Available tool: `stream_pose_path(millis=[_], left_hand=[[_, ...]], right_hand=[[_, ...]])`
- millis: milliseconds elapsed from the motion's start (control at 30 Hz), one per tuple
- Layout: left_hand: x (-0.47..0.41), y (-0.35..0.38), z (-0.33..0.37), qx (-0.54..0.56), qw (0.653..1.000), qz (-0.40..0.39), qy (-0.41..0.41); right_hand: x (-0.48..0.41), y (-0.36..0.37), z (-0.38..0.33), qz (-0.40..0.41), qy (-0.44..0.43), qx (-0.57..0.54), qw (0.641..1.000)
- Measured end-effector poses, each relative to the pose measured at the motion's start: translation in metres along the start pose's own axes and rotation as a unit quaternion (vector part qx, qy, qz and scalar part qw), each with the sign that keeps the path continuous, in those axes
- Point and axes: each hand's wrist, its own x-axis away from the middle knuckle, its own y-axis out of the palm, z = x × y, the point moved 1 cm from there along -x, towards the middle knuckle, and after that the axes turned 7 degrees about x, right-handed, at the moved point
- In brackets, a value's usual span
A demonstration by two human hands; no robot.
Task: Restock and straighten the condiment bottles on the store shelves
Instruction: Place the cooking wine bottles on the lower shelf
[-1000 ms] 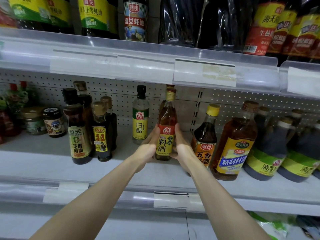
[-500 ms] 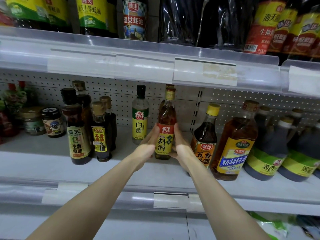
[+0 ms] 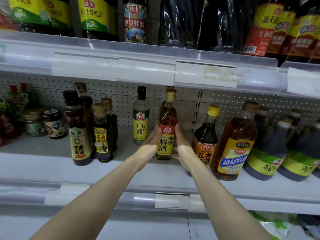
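Two bare forearms enter from 6 o'clock and cross the front price rail (image 3: 103, 196) of the middle shelf (image 3: 43, 168).

**Grip.** The left hand (image 3: 149, 146) and the right hand (image 3: 181, 146) clasp the lower half of the cooking wine bottle (image 3: 168, 116). The left hand lies at the bottle's 9 o'clock and the right hand at its 3 o'clock. Both thumbs lie along the label edges. The bottle stands upright at mid-depth of the shelf. Whether its base rests on the deck or is raised just off it cannot be told.

**Hidden or unclear.**
- The fingers of both hands wrap behind the bottle and are out of sight.
- The right wrist covers the lower left of the five-spice bottle (image 3: 207, 135).
- A second bottle (image 3: 170, 87) stands directly behind the held one. Only its cap shows.
- The dark jugs (image 3: 270, 149) at 3 o'clock are cut off by the frame edge.
- The jars (image 3: 54, 123) at 9 o'clock are blurred.

**Clearance.**
- The white vinegar bottle (image 3: 141, 125) stands at 10 o'clock, just beside the left fingertips.
- The five-spice bottle stands near at 3 o'clock, with the large cooking wine bottle (image 3: 237, 146) touching or nearly touching its right side.
- The sesame oil bottles (image 3: 78, 135) stand well apart at 9 o'clock, with open deck between.
- Bare deck runs from the bottle to the front edge at 6 o'clock.
- The upper shelf rail (image 3: 121, 66) overhangs at 12 o'clock, near the cap.
- The pegboard (image 3: 121, 101) closes the rear.
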Motion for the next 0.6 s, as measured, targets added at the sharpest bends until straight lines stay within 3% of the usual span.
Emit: stream_pose_path(millis=[600], left_hand=[[0.052, -0.008, 0.025, -0.033, 0.999, 0.03, 0.023]], right_hand=[[0.068, -0.01, -0.013, 0.001, -0.119, 0.035, 0.992]])
